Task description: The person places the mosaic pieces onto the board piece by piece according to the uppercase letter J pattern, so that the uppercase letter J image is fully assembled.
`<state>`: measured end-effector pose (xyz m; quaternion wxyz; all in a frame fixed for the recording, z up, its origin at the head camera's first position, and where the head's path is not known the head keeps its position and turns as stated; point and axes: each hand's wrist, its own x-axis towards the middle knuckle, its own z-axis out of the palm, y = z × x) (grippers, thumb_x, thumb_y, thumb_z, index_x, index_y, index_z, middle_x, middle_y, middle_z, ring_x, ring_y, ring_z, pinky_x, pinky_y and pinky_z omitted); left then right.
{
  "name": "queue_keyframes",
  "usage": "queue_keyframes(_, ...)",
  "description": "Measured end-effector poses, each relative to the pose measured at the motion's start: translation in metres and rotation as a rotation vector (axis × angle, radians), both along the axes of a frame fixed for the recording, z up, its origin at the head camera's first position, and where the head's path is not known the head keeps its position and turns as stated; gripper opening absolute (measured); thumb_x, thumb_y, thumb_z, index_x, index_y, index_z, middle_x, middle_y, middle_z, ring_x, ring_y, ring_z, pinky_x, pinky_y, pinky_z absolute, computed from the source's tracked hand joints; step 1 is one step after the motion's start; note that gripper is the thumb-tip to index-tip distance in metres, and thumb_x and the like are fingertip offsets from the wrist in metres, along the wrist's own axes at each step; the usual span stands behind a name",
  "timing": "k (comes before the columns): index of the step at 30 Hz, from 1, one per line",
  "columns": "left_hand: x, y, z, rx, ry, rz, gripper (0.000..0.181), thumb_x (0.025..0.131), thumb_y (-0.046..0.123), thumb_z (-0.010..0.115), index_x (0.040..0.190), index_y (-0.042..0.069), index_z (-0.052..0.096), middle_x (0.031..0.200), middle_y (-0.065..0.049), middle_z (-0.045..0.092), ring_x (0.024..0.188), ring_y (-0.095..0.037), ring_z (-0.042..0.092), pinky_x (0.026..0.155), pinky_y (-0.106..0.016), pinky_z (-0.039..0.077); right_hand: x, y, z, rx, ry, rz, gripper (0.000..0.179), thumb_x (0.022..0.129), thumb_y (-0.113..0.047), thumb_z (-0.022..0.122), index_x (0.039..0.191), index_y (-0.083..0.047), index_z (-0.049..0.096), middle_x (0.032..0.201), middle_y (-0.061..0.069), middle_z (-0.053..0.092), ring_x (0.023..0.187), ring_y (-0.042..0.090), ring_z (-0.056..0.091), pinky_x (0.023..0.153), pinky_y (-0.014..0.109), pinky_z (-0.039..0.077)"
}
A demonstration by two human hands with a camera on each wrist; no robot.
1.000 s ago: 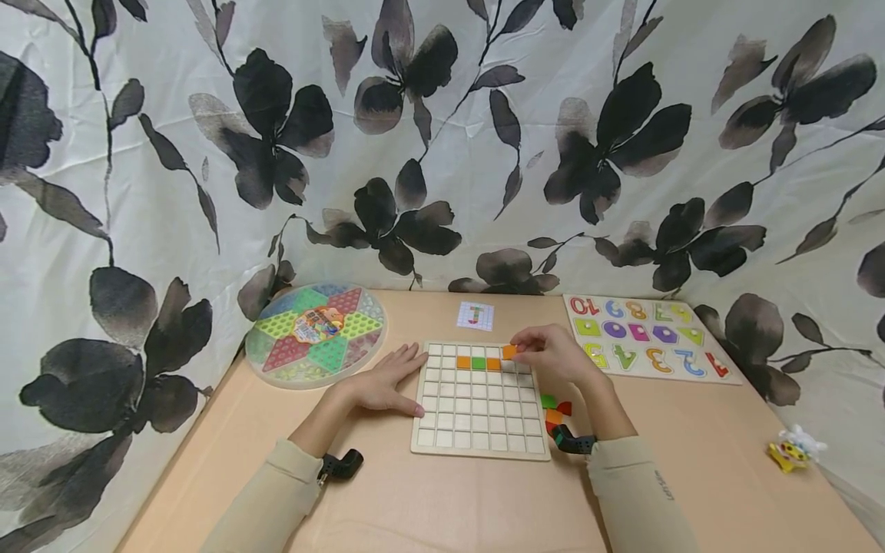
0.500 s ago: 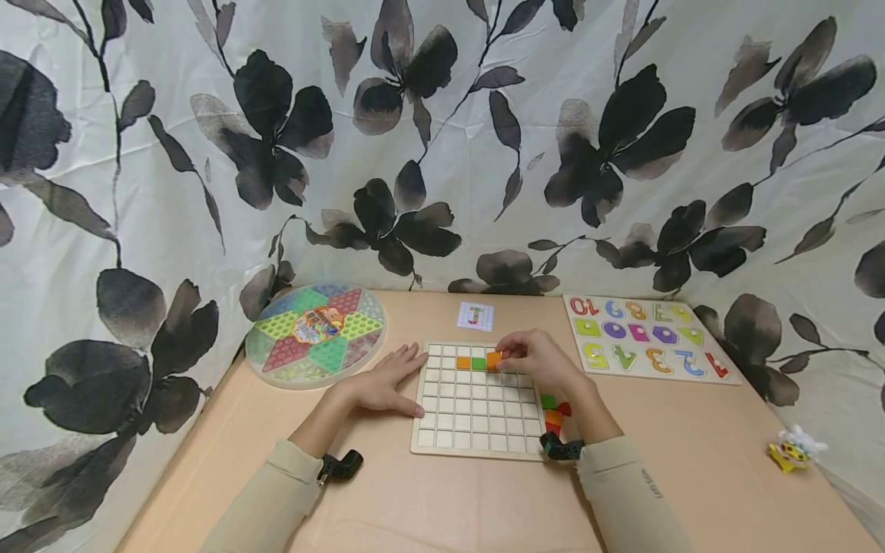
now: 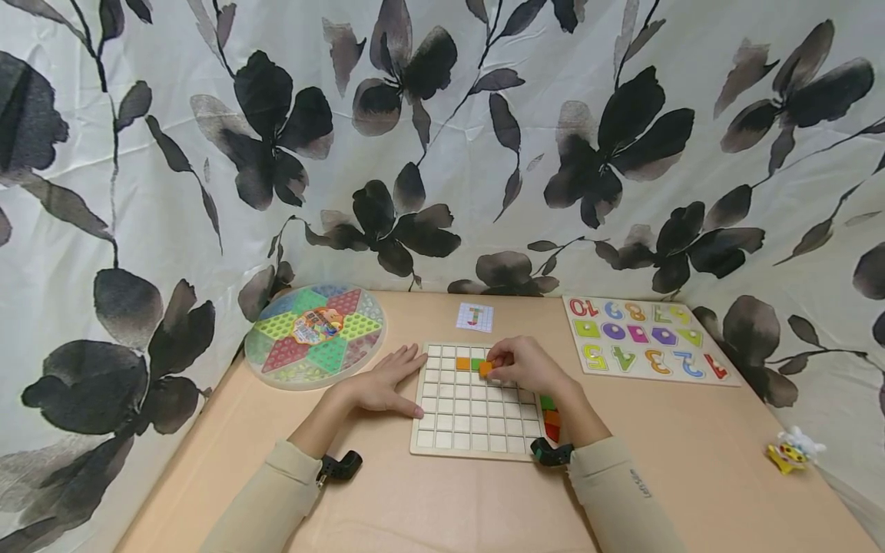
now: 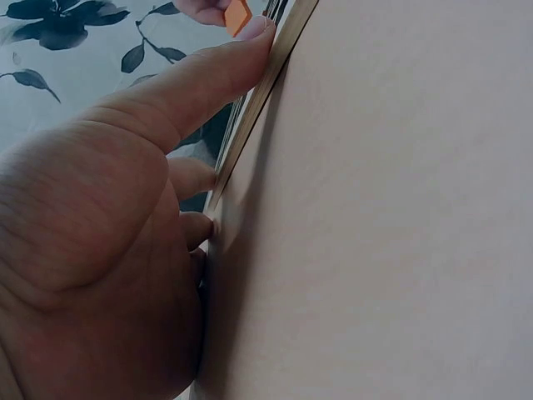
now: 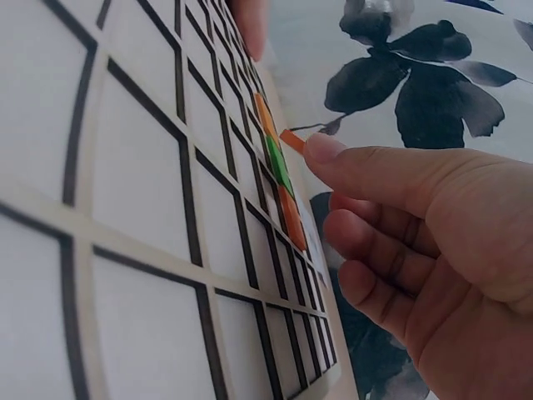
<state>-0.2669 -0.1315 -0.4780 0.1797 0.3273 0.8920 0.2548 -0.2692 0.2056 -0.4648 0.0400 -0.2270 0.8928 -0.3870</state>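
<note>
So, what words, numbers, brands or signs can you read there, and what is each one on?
"10", "8", "5", "4", "3", "2", "1": number board; its other digits are less certain.
"J", apparently: small grid card.
Lettering on the right sleeve: too small to read surely.
Label on the round game board: too small to read.

R hand (image 3: 522,365) hiding pt of grid board (image 3: 456,415), loose tiles (image 3: 551,418) pt hid by R arm (image 3: 584,418), both sleeves (image 3: 266,499) cut at btm, L hand (image 3: 380,382) cut off up top in R wrist view, words on round board (image 3: 314,336) too small to read
</note>
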Motion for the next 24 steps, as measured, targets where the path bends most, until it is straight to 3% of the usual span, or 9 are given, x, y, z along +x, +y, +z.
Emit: queue_keyframes(24, -0.001, 0.000, 0.001, -0.017, -0.006, 0.003, 0.112, 0.086, 0.058, 0.078, 0.168, 0.014, 0.017, 0.176, -0.016, -0.002, 0.163, -0.037, -0.007, 0.132, -0.055, 0.000, 0.002, -0.013, 0.000, 0.078, -0.005, 0.037, 0.015, 0.086, -0.014, 0.086, 0.095, -0.007, 0.077, 0.078, -0.002, 0.064, 0.075, 0.014, 0.055, 0.066, 0.024, 0.047)
